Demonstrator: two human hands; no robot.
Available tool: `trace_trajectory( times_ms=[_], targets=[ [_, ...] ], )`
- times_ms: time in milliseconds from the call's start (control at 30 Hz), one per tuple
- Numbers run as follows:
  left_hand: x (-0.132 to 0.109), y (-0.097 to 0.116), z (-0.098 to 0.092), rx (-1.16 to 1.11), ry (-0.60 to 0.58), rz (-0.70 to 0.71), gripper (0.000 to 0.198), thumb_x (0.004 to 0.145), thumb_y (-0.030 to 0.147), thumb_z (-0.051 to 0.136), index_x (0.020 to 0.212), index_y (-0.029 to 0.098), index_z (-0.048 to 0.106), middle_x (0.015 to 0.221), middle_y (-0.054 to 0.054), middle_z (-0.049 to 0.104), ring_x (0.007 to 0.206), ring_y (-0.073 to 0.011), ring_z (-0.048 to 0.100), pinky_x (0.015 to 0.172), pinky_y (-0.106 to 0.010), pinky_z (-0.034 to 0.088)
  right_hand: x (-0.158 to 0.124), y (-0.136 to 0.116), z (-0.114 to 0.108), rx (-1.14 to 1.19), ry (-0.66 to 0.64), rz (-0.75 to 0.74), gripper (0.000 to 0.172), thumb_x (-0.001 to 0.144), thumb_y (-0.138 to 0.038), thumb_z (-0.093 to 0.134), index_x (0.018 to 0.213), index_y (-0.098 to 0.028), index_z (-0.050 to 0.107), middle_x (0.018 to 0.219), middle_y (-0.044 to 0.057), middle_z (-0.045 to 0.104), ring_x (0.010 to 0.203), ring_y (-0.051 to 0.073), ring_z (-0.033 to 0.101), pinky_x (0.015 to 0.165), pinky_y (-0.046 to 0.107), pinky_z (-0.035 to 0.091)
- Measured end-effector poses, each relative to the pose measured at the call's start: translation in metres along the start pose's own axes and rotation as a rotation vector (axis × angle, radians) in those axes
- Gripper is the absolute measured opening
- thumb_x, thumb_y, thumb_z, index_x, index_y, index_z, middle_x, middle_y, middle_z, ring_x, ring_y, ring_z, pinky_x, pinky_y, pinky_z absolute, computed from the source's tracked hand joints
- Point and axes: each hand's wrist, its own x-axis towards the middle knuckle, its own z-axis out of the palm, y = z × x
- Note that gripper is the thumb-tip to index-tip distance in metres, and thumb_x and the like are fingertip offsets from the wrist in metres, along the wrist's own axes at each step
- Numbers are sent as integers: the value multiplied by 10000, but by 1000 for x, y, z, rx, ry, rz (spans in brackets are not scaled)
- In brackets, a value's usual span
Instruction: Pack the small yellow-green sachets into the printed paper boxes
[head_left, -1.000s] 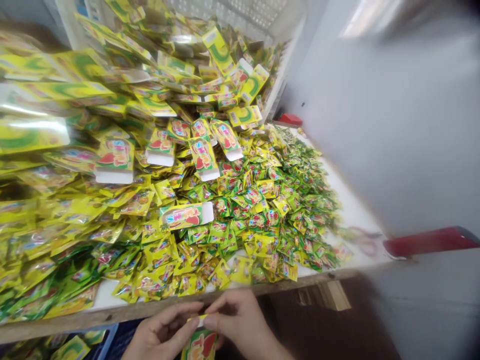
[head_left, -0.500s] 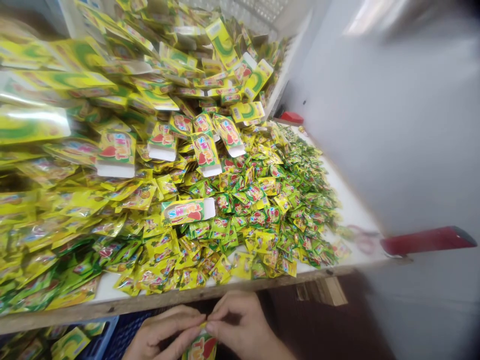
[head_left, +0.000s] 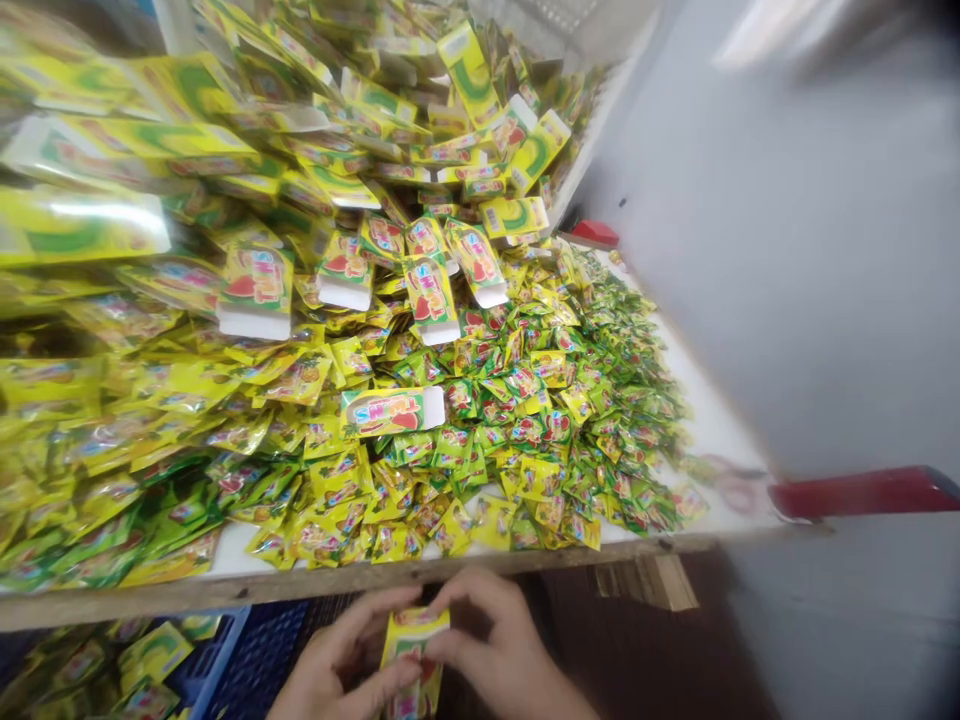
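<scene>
A small yellow-green candy box (head_left: 417, 625) is between my hands, just in front of the table's front edge. My left hand (head_left: 349, 660) grips its left side, the thumb lying across the front. At the right, my right hand (head_left: 487, 640) holds the box near its top with thumb and curled fingers. The top end of the box looks closed. Beyond the edge lie many yellow and green candy sachets (head_left: 525, 430) in a heap. One printed carton with a white open flap (head_left: 394, 412) lies on top of them.
Many more cartons (head_left: 255, 290) are piled at the back and left. A red-handled tool (head_left: 862, 493) sticks out past the table's right corner beside pink-handled scissors (head_left: 739, 490). Below the wooden edge (head_left: 337, 573), a blue crate (head_left: 225, 655) holds filled-looking boxes. A grey wall stands at right.
Both hands have shifted from pinching together at the box's top to holding its sides, and more of the box shows. The view has moved slightly, shifting the table scene rightward.
</scene>
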Motion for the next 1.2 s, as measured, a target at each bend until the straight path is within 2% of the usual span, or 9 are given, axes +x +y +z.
trace_trajectory(
  times_ms=[67,200,300,433,567,767,900,1033,1200],
  targets=[
    [-2,1,1,-92,8,-56,387,725,329,775,1102,296,689,1081,-35,756,997,-262,694,852,-302,551,3,-3,1,101,-36,120,242,696,-333,817,859,-180,724,738,10,665,675,145,594,642,241,444],
    [-5,3,4,-67,15,-52,258,729,340,768,952,220,715,891,-37,781,806,-215,714,729,-247,549,10,-15,-4,202,-172,229,281,680,-335,819,886,-174,714,708,-9,650,589,110,548,590,227,424],
    [-6,1,8,-135,81,-42,282,724,360,768,961,221,706,908,-37,783,797,-210,714,713,-243,553,12,-25,-10,94,-222,184,298,722,-307,786,997,-216,717,822,-4,674,670,119,566,626,225,424],
    [-5,-4,4,-44,102,5,370,750,356,749,1104,266,691,1119,-50,741,1036,-255,674,895,-298,534,11,-28,-13,7,-189,137,208,754,-323,767,938,-229,740,797,-5,684,679,134,579,634,237,427],
    [-2,-5,-6,251,35,108,198,795,348,710,972,279,764,1017,-53,762,970,-248,689,872,-275,528,8,-20,-11,-85,-145,8,120,783,-323,748,847,-223,767,791,22,710,728,161,613,686,265,441],
    [-4,-10,-6,239,-36,52,224,786,363,718,997,300,760,1008,-42,772,939,-245,702,849,-274,538,-3,-10,-5,43,-109,-41,95,758,-285,771,816,-211,758,866,46,706,800,176,646,734,278,473],
    [-6,-11,-2,178,-22,25,340,778,345,725,1116,320,710,1094,-31,758,993,-250,693,851,-254,533,-4,-9,-7,85,-62,100,183,745,-336,775,845,-190,734,787,30,699,716,156,628,666,257,471],
    [-7,-4,3,149,-13,15,413,759,353,728,1164,295,672,1053,-50,761,923,-263,701,800,-277,552,6,-13,-15,194,-154,289,271,689,-391,801,787,-150,724,638,11,671,514,111,571,516,222,442],
    [-6,-5,11,137,146,70,458,732,397,724,1171,276,670,1126,-75,727,990,-298,669,893,-343,525,20,-19,-12,201,-149,402,233,624,-327,812,652,-135,683,538,5,640,409,101,531,426,209,414]
  ],
)
